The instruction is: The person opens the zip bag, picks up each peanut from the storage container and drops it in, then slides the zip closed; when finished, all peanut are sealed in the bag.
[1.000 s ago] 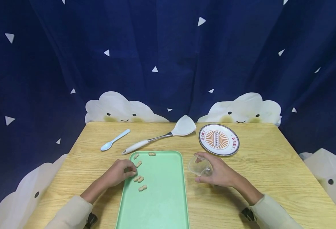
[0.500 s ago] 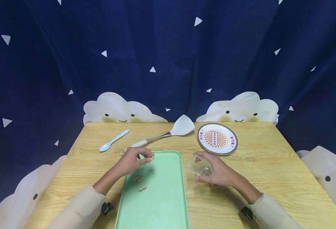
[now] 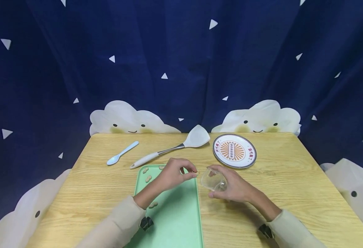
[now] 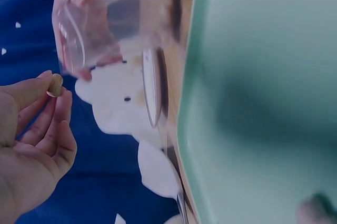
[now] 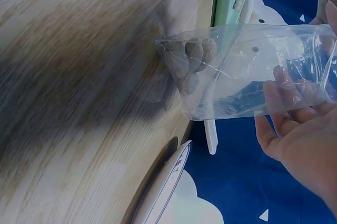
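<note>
My left hand (image 3: 175, 175) pinches a peanut (image 4: 55, 85) between thumb and fingertips, just left of the mouth of a clear plastic bag (image 3: 212, 182). My right hand (image 3: 236, 186) grips that bag near its opening and keeps it spread above the table, right of the tray. In the right wrist view, several peanuts (image 5: 195, 54) lie at the bag's bottom end, which hangs down. More peanuts (image 3: 148, 178) are scattered on the left part of a green tray (image 3: 178, 220); my left forearm hides some of that area.
Behind the tray lies a spatula (image 3: 196, 137) with a white head and handle. A light blue spoon (image 3: 122, 153) is at the back left. A white plate (image 3: 249, 150) with an orange pattern sits at the back right. A dark blue curtain (image 3: 181, 41) hangs behind the wooden table (image 3: 292, 179).
My left hand has lifted a peanut from the tray's left side and moved right across the tray to the bag's mouth. My right hand and the bag have hardly moved.
</note>
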`<state>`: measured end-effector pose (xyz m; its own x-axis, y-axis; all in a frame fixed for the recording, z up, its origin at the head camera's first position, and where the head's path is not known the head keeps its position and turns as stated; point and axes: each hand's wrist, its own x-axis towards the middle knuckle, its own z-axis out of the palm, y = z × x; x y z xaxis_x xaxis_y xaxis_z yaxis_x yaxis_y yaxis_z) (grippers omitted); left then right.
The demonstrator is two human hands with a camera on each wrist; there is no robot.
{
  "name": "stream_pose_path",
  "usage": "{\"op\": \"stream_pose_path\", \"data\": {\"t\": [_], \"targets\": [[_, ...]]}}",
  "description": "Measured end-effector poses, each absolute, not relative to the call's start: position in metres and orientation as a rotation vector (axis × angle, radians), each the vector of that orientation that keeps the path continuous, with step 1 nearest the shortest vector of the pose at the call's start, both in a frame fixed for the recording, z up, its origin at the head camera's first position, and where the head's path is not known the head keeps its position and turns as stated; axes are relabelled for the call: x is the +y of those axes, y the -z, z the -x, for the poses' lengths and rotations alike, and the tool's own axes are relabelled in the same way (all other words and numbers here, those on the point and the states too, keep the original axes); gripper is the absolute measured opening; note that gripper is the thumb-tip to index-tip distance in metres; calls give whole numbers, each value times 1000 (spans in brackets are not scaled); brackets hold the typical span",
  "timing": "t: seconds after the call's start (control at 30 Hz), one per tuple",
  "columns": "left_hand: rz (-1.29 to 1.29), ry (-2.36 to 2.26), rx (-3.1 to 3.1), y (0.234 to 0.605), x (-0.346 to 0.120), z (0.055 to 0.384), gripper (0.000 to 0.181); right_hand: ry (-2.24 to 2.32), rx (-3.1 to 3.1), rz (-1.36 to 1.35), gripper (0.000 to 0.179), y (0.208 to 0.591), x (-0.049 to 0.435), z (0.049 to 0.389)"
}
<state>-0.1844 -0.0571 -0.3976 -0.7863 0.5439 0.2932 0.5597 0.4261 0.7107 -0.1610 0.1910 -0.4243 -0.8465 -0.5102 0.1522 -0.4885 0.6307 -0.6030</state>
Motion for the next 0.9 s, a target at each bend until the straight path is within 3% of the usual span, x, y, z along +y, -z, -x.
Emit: {"op": "stream_pose_path", "data": {"t": [0.43, 0.9], "targets": [[1113, 1335, -2616, 396, -34, 180, 10, 1031, 2803, 875, 81, 427, 191, 162], [922, 1329, -2646, 400, -92, 183, 7, 1011, 2832, 876, 81, 426, 193, 161]]}}
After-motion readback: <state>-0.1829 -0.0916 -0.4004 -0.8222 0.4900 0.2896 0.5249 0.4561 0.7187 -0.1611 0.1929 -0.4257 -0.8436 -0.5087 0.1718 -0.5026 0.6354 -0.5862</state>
